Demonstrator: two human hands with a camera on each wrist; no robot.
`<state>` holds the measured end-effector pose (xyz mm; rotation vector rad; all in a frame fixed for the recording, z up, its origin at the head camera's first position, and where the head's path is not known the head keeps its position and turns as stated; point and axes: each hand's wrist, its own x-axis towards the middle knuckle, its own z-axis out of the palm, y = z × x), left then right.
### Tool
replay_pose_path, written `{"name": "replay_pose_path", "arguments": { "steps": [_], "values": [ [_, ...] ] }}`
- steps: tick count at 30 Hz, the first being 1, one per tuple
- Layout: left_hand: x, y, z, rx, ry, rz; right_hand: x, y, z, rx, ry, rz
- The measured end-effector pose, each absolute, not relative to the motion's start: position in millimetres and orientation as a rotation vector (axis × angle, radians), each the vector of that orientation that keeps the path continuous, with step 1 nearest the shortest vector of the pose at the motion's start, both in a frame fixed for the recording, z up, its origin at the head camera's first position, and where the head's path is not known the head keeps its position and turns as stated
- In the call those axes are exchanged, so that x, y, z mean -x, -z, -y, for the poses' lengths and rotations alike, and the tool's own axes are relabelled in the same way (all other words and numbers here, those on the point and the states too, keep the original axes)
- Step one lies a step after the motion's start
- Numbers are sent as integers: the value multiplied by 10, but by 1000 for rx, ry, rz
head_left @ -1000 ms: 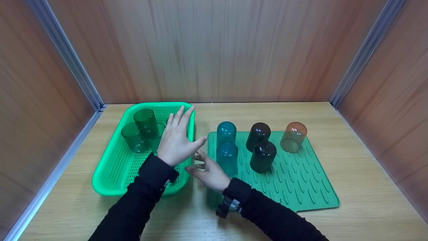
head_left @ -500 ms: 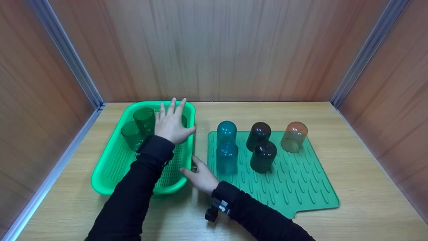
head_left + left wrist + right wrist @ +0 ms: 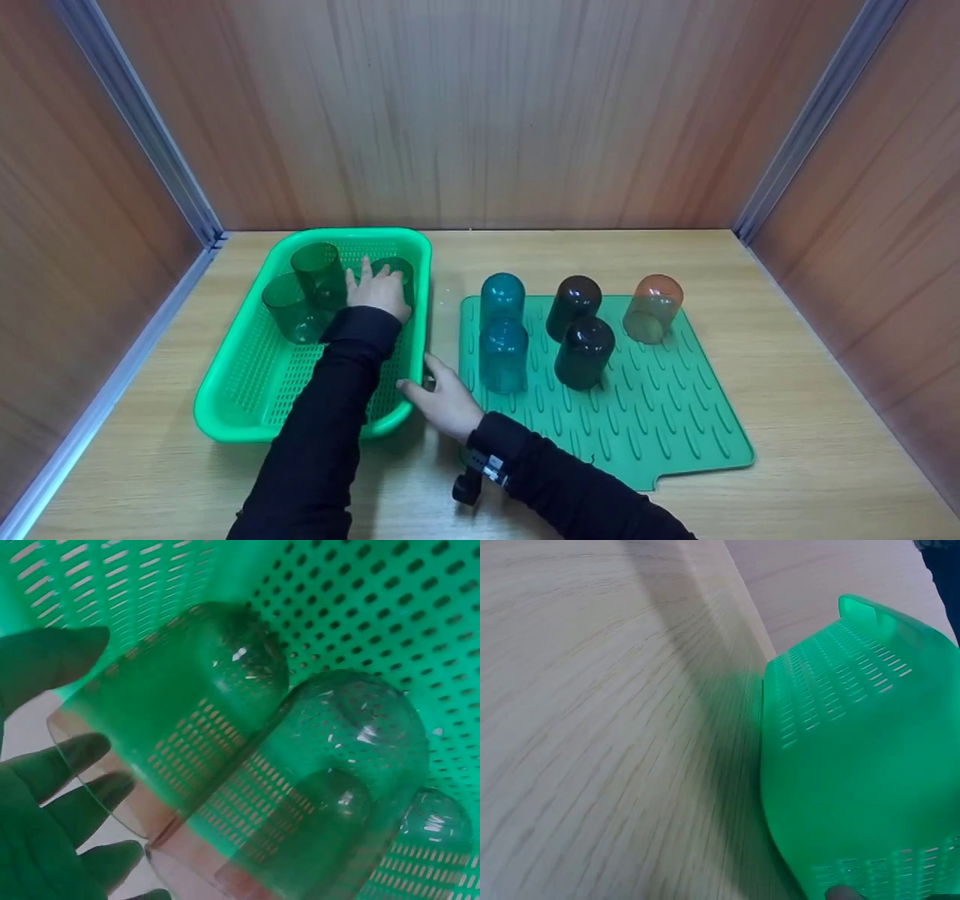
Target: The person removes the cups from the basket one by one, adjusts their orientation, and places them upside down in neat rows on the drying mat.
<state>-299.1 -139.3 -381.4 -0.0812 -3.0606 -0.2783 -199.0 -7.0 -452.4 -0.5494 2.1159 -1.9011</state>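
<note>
In the head view, the left hand (image 3: 381,294) is inside the green basket (image 3: 206,405), over a green glass (image 3: 401,268), fingers spread. The right hand (image 3: 446,401) is at the basket's near right rim; whether it grips cannot be told. Blue, dark and orange glasses stand upside down on the mat (image 3: 660,427).

Left wrist: spread fingers (image 3: 64,810) beside tilted glasses' mouths.

Right wrist: the basket rests on the surface (image 3: 592,765).
</note>
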Motion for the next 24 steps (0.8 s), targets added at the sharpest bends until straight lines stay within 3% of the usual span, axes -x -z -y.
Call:
{"name": "replay_pose_path", "arguments": {
  "steps": [24],
  "values": [
    [2907,3841,1319,80,294,2691,1996,4535,86,478,1903,-2099]
  ]
}}
